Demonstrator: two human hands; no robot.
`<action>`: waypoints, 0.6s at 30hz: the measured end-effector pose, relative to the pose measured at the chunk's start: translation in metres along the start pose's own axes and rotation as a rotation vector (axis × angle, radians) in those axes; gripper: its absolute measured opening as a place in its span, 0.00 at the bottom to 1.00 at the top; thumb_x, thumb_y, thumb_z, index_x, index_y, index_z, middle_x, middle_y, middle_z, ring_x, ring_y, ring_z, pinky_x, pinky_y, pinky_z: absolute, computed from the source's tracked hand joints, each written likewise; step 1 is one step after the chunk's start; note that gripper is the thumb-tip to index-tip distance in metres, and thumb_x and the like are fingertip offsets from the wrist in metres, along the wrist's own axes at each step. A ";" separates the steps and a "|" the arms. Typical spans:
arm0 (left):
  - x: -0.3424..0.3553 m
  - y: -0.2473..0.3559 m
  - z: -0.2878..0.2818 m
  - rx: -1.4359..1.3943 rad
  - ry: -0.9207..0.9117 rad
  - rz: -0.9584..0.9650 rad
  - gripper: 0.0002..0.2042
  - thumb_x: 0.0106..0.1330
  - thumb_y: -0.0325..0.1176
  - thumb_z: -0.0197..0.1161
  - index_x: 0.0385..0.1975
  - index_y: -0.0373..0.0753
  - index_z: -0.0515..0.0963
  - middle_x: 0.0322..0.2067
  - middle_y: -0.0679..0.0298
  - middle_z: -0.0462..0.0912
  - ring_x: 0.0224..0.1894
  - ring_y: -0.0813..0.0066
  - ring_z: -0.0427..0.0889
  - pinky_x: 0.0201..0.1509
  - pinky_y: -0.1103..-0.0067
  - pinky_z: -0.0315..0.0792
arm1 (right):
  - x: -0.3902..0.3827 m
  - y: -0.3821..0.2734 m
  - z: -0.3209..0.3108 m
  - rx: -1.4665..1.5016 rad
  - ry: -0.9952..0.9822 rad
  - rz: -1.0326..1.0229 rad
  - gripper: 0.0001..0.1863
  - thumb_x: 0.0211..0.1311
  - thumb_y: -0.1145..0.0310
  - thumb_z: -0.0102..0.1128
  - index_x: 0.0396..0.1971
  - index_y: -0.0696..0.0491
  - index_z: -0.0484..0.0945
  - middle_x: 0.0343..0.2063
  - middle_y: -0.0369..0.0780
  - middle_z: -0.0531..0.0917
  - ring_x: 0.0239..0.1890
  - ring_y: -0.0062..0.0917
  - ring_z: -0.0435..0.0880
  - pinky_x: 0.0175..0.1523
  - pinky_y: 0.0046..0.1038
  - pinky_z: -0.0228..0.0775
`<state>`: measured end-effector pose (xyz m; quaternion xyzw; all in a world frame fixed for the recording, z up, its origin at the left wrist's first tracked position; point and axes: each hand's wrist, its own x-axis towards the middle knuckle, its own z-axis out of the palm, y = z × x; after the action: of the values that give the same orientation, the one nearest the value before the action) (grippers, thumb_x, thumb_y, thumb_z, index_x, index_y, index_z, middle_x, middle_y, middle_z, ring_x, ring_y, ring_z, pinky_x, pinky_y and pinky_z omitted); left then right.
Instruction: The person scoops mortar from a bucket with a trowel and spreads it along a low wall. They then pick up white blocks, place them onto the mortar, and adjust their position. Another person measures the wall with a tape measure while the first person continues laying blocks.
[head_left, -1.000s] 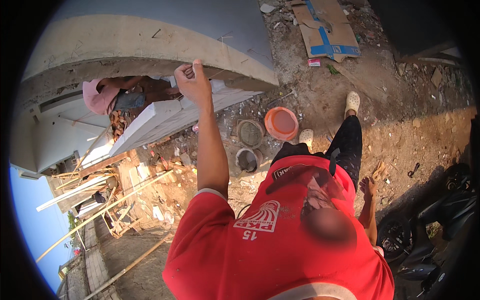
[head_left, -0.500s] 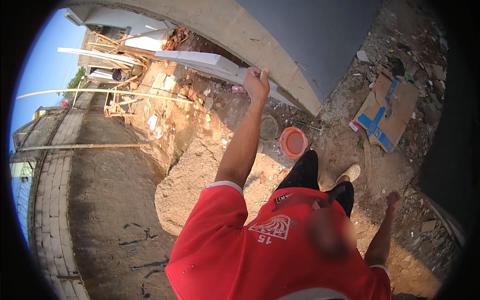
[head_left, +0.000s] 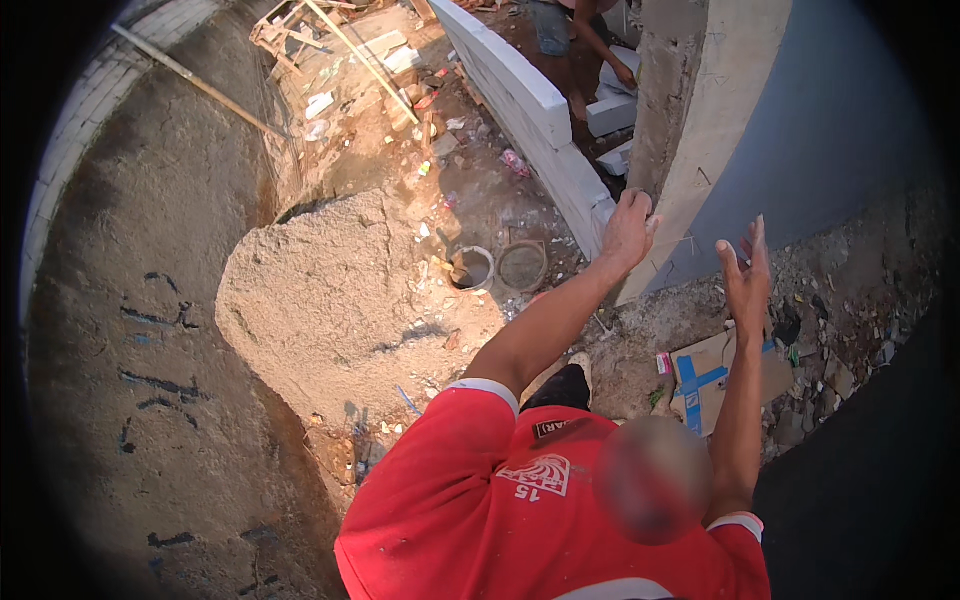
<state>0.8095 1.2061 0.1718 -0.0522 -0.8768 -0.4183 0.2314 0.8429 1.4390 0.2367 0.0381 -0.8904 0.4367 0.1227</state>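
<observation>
My left hand (head_left: 628,232) rests at the near end of a low wall of white blocks (head_left: 535,105), where it meets an upright concrete column (head_left: 690,130). Its fingers are bent over the edge there; nothing loose shows in them. To the right, my right hand (head_left: 748,275) is raised in front of the smooth grey wall (head_left: 810,150), fingers and thumb apart, holding nothing. Left of my left forearm, a round container with grey contents (head_left: 523,266) and a pale-rimmed round one (head_left: 472,269) stand on the ground.
Beyond the block wall a co-worker's hand (head_left: 625,75) is close to loose white blocks (head_left: 612,115). A sand heap (head_left: 320,285) lies at left beside a rough wall (head_left: 130,330). Cardboard with blue tape (head_left: 715,380) and rubble (head_left: 825,370) cover ground at right.
My right hand has come up from low at my side toward the grey wall. The view has shifted, showing the co-worker behind the block wall; the orange bucket is no longer visible.
</observation>
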 end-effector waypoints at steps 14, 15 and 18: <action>0.004 0.007 -0.016 -0.089 -0.115 -0.086 0.16 0.60 0.34 0.73 0.40 0.35 0.74 0.51 0.49 0.73 0.54 0.44 0.76 0.56 0.58 0.73 | 0.065 -0.096 0.060 -0.058 0.242 -0.216 0.61 0.60 0.42 0.72 0.78 0.62 0.44 0.77 0.57 0.49 0.80 0.50 0.47 0.79 0.49 0.46; 0.005 0.007 -0.017 -0.067 -0.110 -0.075 0.16 0.60 0.34 0.73 0.39 0.35 0.74 0.51 0.49 0.73 0.54 0.44 0.76 0.57 0.58 0.73 | 0.065 -0.094 0.060 -0.070 0.240 -0.225 0.61 0.60 0.43 0.73 0.78 0.62 0.44 0.77 0.57 0.49 0.80 0.49 0.47 0.79 0.48 0.46; 0.005 0.007 -0.018 -0.067 -0.131 -0.108 0.16 0.60 0.34 0.74 0.38 0.35 0.74 0.52 0.50 0.72 0.55 0.44 0.76 0.57 0.58 0.73 | 0.066 -0.090 0.060 -0.078 0.244 -0.244 0.60 0.60 0.46 0.74 0.78 0.62 0.45 0.77 0.57 0.50 0.80 0.49 0.48 0.80 0.46 0.45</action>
<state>0.8137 1.1965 0.1887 -0.0400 -0.8770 -0.4551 0.1487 0.7839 1.3387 0.2874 0.0877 -0.8739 0.3850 0.2835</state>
